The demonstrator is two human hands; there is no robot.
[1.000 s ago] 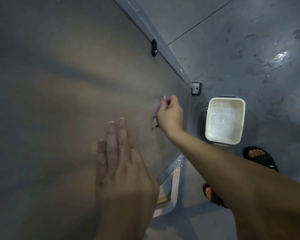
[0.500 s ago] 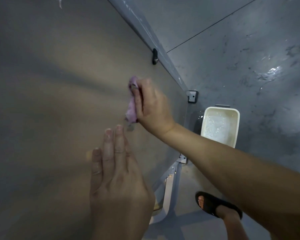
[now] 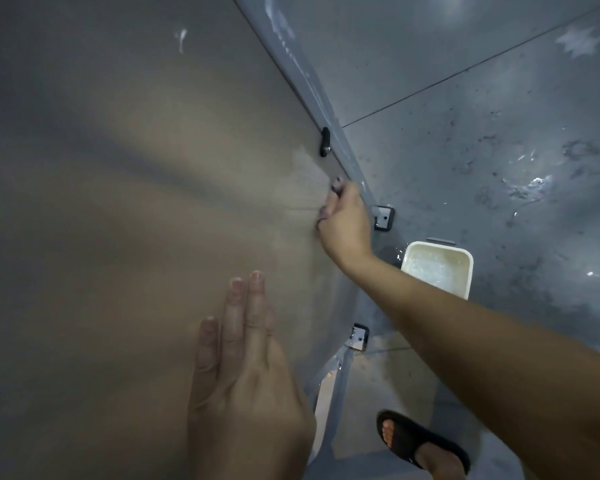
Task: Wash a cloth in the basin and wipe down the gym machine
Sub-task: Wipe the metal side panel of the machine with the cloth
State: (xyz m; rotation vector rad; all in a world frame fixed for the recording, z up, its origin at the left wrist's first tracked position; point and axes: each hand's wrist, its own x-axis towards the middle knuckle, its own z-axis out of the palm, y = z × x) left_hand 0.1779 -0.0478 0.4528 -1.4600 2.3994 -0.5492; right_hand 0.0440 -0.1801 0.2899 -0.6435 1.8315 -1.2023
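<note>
A small purple cloth (image 3: 330, 202) is bunched in the right hand (image 3: 346, 223) and pressed against the machine's broad grey-brown panel (image 3: 125, 202), close to the panel's right edge. Only scraps of the cloth peek out at the fingers; the rest is hidden in the fist. The right fingers curl tightly round it. Faint streaks on the panel run left from the cloth.

The left hand (image 3: 243, 382) lies flat on the panel lower down, near its bottom right corner, fingers straight and pressed together, seemingly bracing.

Along the panel's right edge runs a blue-grey frame bar (image 3: 302, 74). A small black clip (image 3: 325, 142) sits on that edge just above the cloth. Two metal brackets (image 3: 383, 218) are fixed to the frame, one just beside the right hand and one lower.

On the wet grey floor (image 3: 499, 150), beyond the right forearm, stands a white basin (image 3: 437, 268) with soapy water. A foot in a black sandal (image 3: 416, 441) stands near the machine's base.

Risks, as a judgement: the floor shines with puddles, so a sandal could slip while the person leans into the panel. The wiping hand is near the clip and bracket, and a fast stroke could catch the cloth or the knuckles on them. The basin stands near the feet and could be kicked over.

No brand, label or writing can be read.
</note>
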